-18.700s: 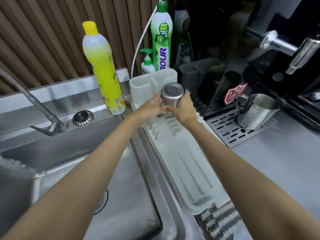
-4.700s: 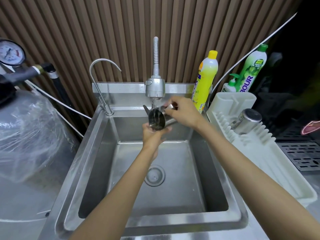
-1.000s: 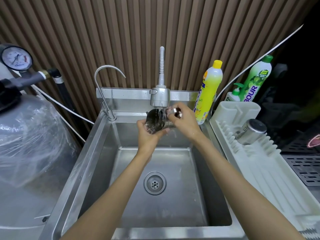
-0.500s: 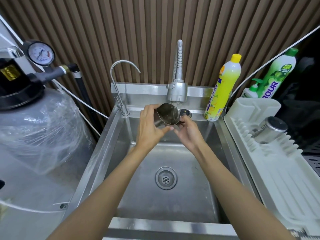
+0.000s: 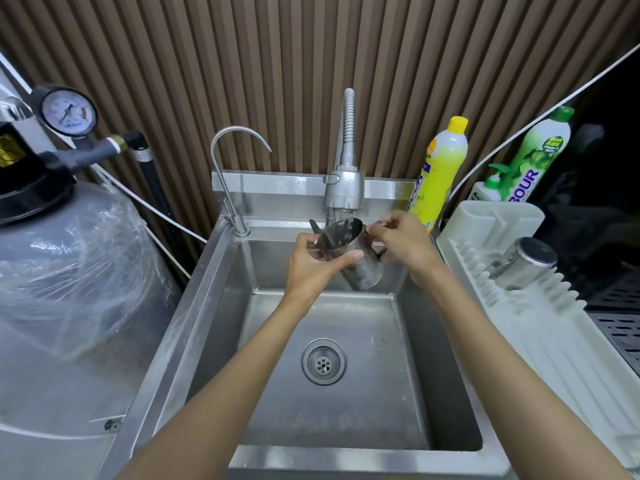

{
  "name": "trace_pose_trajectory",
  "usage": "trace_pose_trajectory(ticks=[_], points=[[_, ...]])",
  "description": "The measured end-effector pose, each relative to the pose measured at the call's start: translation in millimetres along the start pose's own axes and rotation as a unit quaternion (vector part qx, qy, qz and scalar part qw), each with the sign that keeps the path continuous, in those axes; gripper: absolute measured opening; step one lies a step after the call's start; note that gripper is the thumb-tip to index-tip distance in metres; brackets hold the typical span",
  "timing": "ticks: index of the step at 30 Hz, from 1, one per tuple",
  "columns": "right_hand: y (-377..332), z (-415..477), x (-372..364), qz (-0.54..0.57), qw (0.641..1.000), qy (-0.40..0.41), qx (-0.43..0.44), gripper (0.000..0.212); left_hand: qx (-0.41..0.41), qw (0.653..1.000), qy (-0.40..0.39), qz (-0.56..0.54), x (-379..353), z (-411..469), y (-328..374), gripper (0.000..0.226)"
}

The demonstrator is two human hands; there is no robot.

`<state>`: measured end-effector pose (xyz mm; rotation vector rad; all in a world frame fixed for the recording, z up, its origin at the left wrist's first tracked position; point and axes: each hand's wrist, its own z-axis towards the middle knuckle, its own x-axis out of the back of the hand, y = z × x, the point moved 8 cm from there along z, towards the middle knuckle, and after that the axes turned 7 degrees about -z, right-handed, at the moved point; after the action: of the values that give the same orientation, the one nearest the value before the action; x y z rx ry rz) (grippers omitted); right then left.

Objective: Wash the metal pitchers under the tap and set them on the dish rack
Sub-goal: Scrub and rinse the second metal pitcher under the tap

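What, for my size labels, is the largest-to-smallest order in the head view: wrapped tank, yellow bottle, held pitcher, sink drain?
1. wrapped tank
2. yellow bottle
3. held pitcher, near the bottle's size, partly hand-covered
4. sink drain

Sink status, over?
Left hand and right hand grip pitcher under running tap. Second pitcher rests bottom-up on dish rack. Nothing blocking the rack.

Steel sink (image 5: 194,306), yellow bottle (image 5: 441,168) at its back corner, white dish rack (image 5: 554,341) alongside with one upturned metal pitcher (image 5: 523,263)
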<state>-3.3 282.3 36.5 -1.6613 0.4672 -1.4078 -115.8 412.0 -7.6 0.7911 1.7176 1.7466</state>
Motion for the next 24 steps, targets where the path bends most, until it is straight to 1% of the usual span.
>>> trace_pose_trajectory(ticks=[2,4,5,7,9,10,11,13,14,16,18,19,20,21,24], points=[[-17,-1,10,-0.048,0.997,0.030,0.043,0.027,0.010,0.999,-0.007,-0.040,-4,1,-3,0.054],[-30,-1,10,-0.044,0.995,0.024,0.087,0.018,0.016,0.996,-0.002,-0.088,-3,4,-6,0.057],[-34,-1,8,-0.023,0.994,0.011,0.103,0.016,0.016,0.994,0.003,-0.108,-2,6,-6,0.059],[-36,1,1,0.035,0.992,-0.022,0.121,0.023,0.005,0.992,0.021,-0.124,1,9,-4,0.062],[-31,3,-8,0.142,0.982,-0.054,0.115,0.026,-0.028,0.990,0.051,-0.125,7,11,2,0.065],[-27,4,-13,0.222,0.967,-0.067,0.100,0.027,-0.053,0.989,0.068,-0.117,10,12,7,0.066],[-19,6,-20,0.314,0.943,-0.081,0.074,0.027,-0.084,0.989,0.082,-0.093,13,12,14,0.068],[-5,7,-39,0.481,0.870,-0.112,0.013,0.026,-0.157,0.983,0.089,-0.003,16,8,32,0.070],[2,6,-49,0.536,0.835,-0.124,-0.010,0.025,-0.193,0.977,0.081,0.039,15,6,39,0.071],[11,-1,-65,0.603,0.783,-0.144,-0.048,0.023,-0.243,0.965,0.051,0.085,13,0,49,0.071],[19,-10,-78,0.642,0.746,-0.151,-0.092,0.023,-0.268,0.956,0.027,0.119,12,-4,52,0.071],[24,-13,-82,0.645,0.741,-0.152,-0.104,0.024,-0.272,0.952,0.018,0.142,12,-5,53,0.071],[28,-15,-85,0.638,0.747,-0.154,-0.111,0.023,-0.270,0.949,0.011,0.163,12,-5,52,0.072],[31,-18,-85,0.622,0.759,-0.156,-0.111,0.021,-0.263,0.947,0.008,0.183,11,-6,52,0.073],[39,-23,-81,0.542,0.818,-0.160,-0.107,0.017,-0.243,0.946,0.012,0.217,7,-8,52,0.073]])
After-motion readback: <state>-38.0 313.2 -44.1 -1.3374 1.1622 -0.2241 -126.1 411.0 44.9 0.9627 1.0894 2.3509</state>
